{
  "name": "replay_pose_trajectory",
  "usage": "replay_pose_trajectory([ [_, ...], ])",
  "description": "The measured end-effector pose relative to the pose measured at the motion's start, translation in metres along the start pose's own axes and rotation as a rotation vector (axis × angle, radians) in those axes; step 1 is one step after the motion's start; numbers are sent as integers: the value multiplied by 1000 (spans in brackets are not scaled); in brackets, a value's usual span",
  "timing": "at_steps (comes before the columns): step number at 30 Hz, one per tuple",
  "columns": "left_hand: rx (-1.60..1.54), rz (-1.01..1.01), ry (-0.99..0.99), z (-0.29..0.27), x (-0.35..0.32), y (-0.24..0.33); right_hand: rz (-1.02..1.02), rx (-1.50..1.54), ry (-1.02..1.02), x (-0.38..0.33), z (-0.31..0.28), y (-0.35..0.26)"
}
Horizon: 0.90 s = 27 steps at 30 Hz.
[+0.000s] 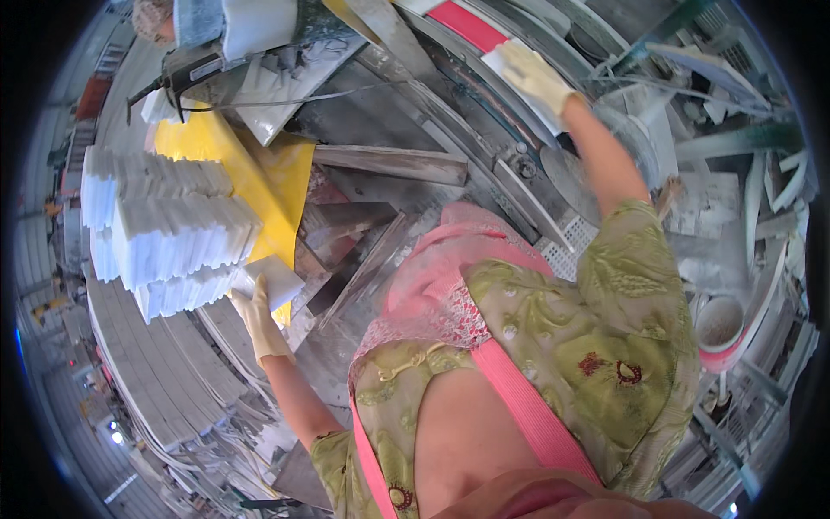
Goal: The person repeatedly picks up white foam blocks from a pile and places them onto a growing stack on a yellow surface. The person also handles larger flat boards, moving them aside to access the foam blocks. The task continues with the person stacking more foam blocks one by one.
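My left hand, in a pale glove, grips a white stone tile by its edge, thumb on its face. That tile is beside the lower end of several rows of similar white tiles, stacked on edge at the left. Far off to the right, my gloved right hand lies flat with fingers stretched out on a white slab. This slab sits on the machine bed, in line with a red strip.
A yellow sheet hangs beside the tile rows, near wooden beams. Behind it are a black clamp-like tool with a cable and loose slabs. A cup-shaped container stands at the right, among stone offcuts.
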<state>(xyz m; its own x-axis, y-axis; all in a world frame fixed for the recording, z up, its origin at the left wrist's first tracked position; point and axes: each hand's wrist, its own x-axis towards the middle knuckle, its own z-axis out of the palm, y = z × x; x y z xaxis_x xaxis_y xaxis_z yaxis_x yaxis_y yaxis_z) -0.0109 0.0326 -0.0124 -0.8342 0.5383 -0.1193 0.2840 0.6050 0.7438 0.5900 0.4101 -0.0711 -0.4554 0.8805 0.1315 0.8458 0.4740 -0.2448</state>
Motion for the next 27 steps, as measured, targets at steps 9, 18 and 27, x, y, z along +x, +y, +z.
replay_pose_trajectory([
  [9, -63, 64, 14, 7, -26, 20, -45, -586, -47, -114, -35, -18],
  [18, -85, 33, 95, 11, -21, 9, -107, -514, 282, -107, -47, -9],
  [27, -71, 77, 83, 5, -9, -6, -157, -734, 42, -49, -28, -17],
])
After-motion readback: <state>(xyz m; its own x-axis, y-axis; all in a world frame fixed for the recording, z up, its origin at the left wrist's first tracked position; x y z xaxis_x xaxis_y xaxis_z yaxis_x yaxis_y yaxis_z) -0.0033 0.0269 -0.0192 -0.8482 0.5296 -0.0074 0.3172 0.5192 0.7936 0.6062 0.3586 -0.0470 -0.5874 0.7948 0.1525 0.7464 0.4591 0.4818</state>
